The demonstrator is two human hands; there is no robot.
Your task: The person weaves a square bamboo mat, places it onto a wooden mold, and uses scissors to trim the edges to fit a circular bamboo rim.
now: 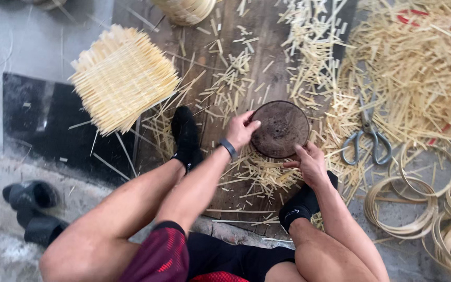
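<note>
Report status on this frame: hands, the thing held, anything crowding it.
Left hand and right hand both grip the round dark brown disc at its rim. Disc sits on wooden boards. Cut bamboo slivers litter around; metal scissors lie right.

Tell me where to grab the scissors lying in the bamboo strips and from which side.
Probably best to grip the scissors by the looped handles, which point toward the person and lie bare on the strips. Come from the near side with the right hand, the closer one; the blades point away, partly buried in cuttings.
</note>
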